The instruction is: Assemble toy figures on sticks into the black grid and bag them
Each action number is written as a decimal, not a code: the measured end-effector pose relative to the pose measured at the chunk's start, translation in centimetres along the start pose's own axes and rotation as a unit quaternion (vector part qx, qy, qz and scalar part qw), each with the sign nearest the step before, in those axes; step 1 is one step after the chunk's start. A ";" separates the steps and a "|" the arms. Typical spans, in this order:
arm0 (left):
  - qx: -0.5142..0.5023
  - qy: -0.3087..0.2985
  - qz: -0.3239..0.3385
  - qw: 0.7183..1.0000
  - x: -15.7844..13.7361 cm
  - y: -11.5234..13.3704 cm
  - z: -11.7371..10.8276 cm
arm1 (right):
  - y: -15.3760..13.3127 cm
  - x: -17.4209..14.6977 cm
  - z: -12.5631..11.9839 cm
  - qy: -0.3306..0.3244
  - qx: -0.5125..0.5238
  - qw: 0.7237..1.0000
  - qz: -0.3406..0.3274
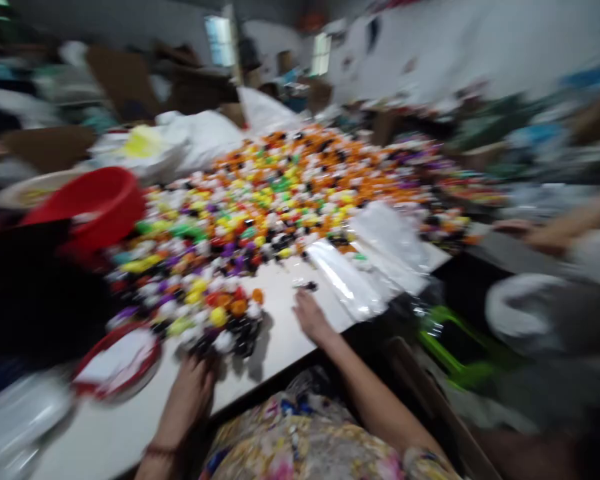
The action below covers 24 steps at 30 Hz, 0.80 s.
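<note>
My left hand (190, 390) is at the near table edge, its fingers partly hidden behind a bunch of small coloured pieces (223, 317). White, black, yellow, red and orange tops show in this bunch, which casts a shadow on the white tabletop and seems gripped from below. Farther right, my right hand (313, 319) lies low over the table with its fingers stretched forward and nothing visible in them. Just beyond its fingertips is a small black piece (310, 286). Clear plastic bags (347, 280) lie right of that hand. Motion blur hides finer detail.
A large heap of small coloured pieces (290, 180) covers the table's far side. To the left stand a red basin (107, 200) and a red-rimmed dish (150, 363) with white material. A green crate (450, 347) sits below the right edge. Another person's arm (570, 220) reaches in at right.
</note>
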<state>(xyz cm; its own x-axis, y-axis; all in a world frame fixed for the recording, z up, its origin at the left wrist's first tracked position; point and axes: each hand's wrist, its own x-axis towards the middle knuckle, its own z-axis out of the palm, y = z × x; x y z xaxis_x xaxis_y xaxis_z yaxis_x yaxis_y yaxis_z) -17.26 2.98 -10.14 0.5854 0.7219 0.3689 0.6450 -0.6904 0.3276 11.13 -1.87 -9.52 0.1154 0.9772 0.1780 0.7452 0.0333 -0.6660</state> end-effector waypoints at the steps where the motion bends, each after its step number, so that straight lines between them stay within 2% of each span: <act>1: 0.014 -0.018 -0.034 0.999 -2.1 -0.8 -1.2 | 1.2 0.5 0.8 0.055 -0.010 0.998 0.022; 3: -0.014 -0.070 -0.068 0.995 -4.3 -1.6 -2.9 | 3.1 1.5 1.9 0.104 0.009 0.994 0.014; 5: -0.068 -0.107 -0.093 0.988 -4.4 -2.0 -4.0 | 3.9 1.9 2.4 0.116 0.054 0.992 0.000; 7: -0.118 -0.125 -0.124 0.977 -3.7 -2.0 -4.8 | 3.2 1.7 2.5 0.113 0.128 0.985 0.013; 9: -0.154 -0.123 -0.164 0.967 -3.0 -1.7 -5.1 | 1.4 1.6 2.9 0.102 0.238 0.964 0.065; 11: -0.181 -0.103 -0.202 0.957 -2.8 -1.2 -5.0 | -0.7 2.0 3.4 0.068 0.367 0.919 0.124; 13: -0.198 -0.062 -0.238 0.949 -2.8 -0.7 -4.6 | -2.5 2.7 3.9 0.021 0.462 0.873 0.156; 15: -0.202 0.000 -0.287 0.936 -3.0 -0.2 -4.0 | -3.9 3.5 4.1 -0.016 0.497 0.855 0.151; 17: -0.197 0.086 -0.341 0.915 -3.2 0.0 -3.7 | -4.8 3.9 4.0 -0.026 0.491 0.862 0.126; 19: -0.191 0.184 -0.364 0.893 -3.2 -0.1 -3.6 | -5.4 4.1 3.8 -0.022 0.468 0.879 0.088; 22: -0.204 0.293 -0.328 0.875 -2.9 -0.4 -4.0 | -6.0 4.3 3.2 -0.016 0.422 0.906 0.021; 24: -0.237 0.309 -0.297 0.872 -2.4 -0.4 -4.1 | -6.3 4.6 2.8 -0.022 0.396 0.918 -0.013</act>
<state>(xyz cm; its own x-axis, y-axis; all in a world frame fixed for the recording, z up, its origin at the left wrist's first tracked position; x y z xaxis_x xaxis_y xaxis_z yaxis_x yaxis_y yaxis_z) -20.91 1.37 -7.58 -0.2530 0.8974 0.3615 0.3831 -0.2501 0.8892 5.15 2.98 -6.57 0.0642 0.9811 0.1825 0.0339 0.1806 -0.9830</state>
